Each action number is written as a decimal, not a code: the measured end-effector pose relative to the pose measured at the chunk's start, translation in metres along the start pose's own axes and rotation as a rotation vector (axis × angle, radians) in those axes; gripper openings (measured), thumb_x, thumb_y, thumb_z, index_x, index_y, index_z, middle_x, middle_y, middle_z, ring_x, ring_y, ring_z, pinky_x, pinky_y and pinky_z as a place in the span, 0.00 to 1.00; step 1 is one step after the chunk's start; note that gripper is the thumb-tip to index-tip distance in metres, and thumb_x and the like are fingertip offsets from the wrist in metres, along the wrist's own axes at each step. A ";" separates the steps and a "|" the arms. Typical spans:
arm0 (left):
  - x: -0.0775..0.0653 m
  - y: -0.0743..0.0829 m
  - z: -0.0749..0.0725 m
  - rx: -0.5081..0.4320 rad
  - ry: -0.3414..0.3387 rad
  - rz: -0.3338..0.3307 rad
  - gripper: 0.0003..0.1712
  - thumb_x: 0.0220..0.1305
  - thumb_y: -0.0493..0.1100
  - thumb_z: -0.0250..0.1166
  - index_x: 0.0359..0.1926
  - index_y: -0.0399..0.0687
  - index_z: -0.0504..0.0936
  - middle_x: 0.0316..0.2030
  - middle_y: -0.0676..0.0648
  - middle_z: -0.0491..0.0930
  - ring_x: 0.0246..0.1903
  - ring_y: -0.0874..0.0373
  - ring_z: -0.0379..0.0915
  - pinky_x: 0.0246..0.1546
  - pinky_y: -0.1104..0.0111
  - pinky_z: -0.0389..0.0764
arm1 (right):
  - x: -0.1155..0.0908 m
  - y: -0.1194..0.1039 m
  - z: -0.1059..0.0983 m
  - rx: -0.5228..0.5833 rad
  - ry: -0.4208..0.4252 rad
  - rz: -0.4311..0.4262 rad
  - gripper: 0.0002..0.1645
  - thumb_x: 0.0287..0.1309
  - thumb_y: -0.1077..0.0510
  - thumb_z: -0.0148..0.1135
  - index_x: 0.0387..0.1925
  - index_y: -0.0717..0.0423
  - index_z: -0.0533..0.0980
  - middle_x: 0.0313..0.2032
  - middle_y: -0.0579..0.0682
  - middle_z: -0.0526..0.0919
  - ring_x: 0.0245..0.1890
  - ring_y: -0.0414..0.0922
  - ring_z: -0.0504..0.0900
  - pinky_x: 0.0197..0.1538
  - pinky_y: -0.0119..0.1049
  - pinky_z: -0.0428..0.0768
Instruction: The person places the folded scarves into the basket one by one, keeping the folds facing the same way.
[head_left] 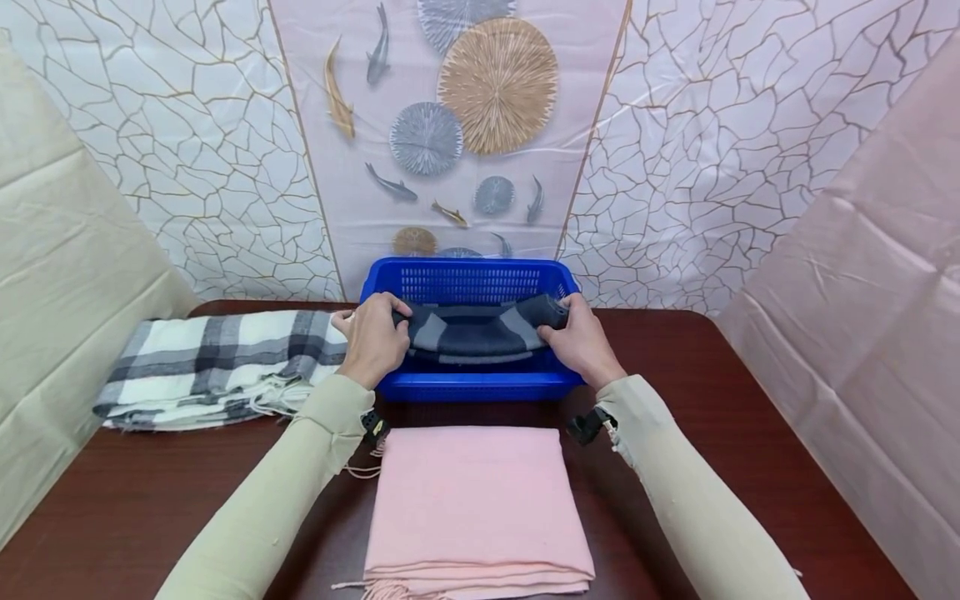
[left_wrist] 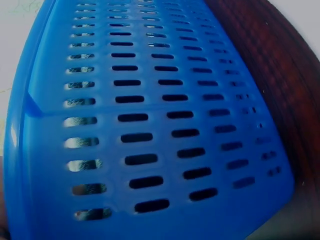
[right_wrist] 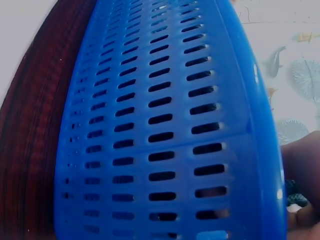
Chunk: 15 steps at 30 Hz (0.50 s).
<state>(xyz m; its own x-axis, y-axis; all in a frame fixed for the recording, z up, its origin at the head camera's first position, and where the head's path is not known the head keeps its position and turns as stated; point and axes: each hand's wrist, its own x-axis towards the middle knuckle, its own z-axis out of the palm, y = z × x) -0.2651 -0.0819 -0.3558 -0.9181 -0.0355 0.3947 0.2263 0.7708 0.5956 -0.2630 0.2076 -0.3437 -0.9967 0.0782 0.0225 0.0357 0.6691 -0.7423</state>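
Note:
A folded dark grey scarf with lighter grey bands (head_left: 472,335) lies across the blue plastic basket (head_left: 480,387), low between its walls. My left hand (head_left: 375,340) grips the scarf's left end, thumb and fingers around the edge. At the opposite end, the right hand (head_left: 581,342) pinches the scarf near the basket's right rim. The left wrist view is filled by the slotted basket wall (left_wrist: 40,165). In the right wrist view the basket wall (right_wrist: 245,175) hides most of the scarf, and part of the right hand (right_wrist: 304,165) shows past the rim.
In front of the basket lies a folded pink fringed scarf (head_left: 472,500). A black-and-white checked scarf (head_left: 232,358) is folded at the left on the dark red-brown table (head_left: 750,433). Patterned cloth (head_left: 675,167) hangs behind the table and at both sides.

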 end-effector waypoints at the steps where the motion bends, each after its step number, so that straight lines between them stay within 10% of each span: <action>1: -0.001 0.001 0.000 0.026 -0.016 -0.003 0.06 0.67 0.34 0.63 0.43 0.44 0.83 0.44 0.40 0.84 0.46 0.41 0.79 0.64 0.39 0.49 | 0.000 0.000 -0.001 -0.019 -0.003 0.012 0.28 0.69 0.55 0.62 0.62 0.60 0.62 0.61 0.66 0.77 0.57 0.58 0.78 0.60 0.53 0.77; 9: -0.007 0.010 -0.008 0.228 -0.185 0.001 0.13 0.65 0.30 0.59 0.49 0.43 0.81 0.32 0.39 0.80 0.38 0.39 0.78 0.64 0.34 0.47 | -0.012 -0.005 -0.013 -0.181 0.025 -0.018 0.30 0.66 0.55 0.66 0.63 0.55 0.63 0.59 0.66 0.78 0.52 0.58 0.80 0.52 0.52 0.79; 15: -0.010 0.015 -0.012 0.373 -0.233 0.007 0.04 0.65 0.31 0.61 0.33 0.41 0.80 0.31 0.38 0.76 0.39 0.39 0.76 0.64 0.32 0.50 | -0.025 -0.011 -0.017 -0.353 0.026 -0.103 0.17 0.67 0.58 0.64 0.55 0.58 0.76 0.57 0.63 0.80 0.40 0.54 0.81 0.39 0.45 0.82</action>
<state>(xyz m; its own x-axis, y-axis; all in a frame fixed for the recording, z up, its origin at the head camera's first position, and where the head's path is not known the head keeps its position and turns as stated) -0.2488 -0.0772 -0.3422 -0.9755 0.0821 0.2042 0.1391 0.9491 0.2827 -0.2372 0.2113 -0.3247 -0.9943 0.0124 0.1056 -0.0376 0.8879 -0.4585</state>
